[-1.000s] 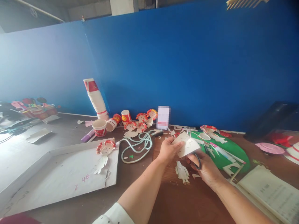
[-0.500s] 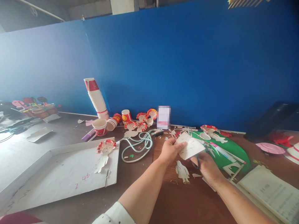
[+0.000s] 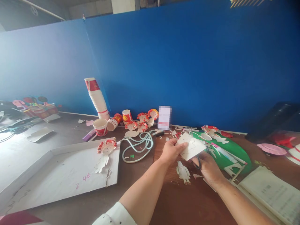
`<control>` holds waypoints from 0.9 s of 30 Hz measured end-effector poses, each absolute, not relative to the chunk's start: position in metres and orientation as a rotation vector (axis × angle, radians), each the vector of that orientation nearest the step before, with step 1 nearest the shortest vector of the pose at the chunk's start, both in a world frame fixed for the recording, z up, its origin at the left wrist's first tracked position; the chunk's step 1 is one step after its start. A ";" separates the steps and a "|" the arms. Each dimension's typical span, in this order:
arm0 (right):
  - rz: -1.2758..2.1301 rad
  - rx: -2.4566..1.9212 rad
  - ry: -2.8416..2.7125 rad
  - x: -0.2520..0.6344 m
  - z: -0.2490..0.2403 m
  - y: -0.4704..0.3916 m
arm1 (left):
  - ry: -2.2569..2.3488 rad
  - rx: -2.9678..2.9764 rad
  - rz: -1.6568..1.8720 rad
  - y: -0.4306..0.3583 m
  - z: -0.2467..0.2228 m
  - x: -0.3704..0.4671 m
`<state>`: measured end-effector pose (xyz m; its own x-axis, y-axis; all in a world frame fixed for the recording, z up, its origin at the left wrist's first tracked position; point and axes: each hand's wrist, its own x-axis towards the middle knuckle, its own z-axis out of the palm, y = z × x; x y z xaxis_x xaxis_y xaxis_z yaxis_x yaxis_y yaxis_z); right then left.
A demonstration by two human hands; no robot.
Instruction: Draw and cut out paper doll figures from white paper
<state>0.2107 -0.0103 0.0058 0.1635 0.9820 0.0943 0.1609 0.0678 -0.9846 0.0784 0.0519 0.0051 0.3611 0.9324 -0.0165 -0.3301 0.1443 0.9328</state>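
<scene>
My left hand (image 3: pixel 170 150) pinches the left edge of a white sheet of paper (image 3: pixel 191 147) with a drawn outline on it, thumb on top. My right hand (image 3: pixel 207 168) is closed around the dark handles of a pair of scissors (image 3: pixel 198 163). The sheet covers part of the scissors, and the tips show just beyond its far edge. Below the sheet, a white paper figure cutout (image 3: pixel 183 172) lies on the brown table (image 3: pixel 178 206), with small paper scraps beside it.
A green round board (image 3: pixel 242 153) with markers and cutouts lies right. An open book (image 3: pixel 274 190) is near right. At left stand a white cardboard tray (image 3: pixel 61 175), a tall stack of paper cups (image 3: pixel 97 100) and a coiled cable (image 3: pixel 151 145). A blue partition (image 3: pixel 187 62) closes the back.
The sheet has shifted and turned very slightly in my hands. Both hands keep nearly the same place, and the things on the table look unmoved.
</scene>
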 end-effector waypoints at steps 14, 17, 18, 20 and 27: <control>1.006 -1.281 -1.172 0.219 -0.018 -0.006 | 0.701 1.071 1.005 0.052 0.007 0.079; 1.033 -1.269 -1.138 0.218 -0.019 -0.006 | 0.706 1.094 1.020 0.051 0.006 0.081; 1.043 -1.264 -1.124 0.218 -0.019 -0.006 | 0.704 1.102 1.030 0.050 0.005 0.082; 1.063 -1.250 -1.092 0.218 -0.020 -0.005 | 0.706 1.120 1.041 0.050 0.004 0.084; 1.095 -1.186 -1.035 0.220 -0.027 -0.002 | 0.750 1.199 1.021 0.048 0.000 0.087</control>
<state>0.2198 -0.0023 -0.0267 0.1724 0.9844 0.0342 -0.0893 0.0502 -0.9947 0.0873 0.0481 -0.0004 0.3814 0.9232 0.0478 -0.2300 0.0447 0.9722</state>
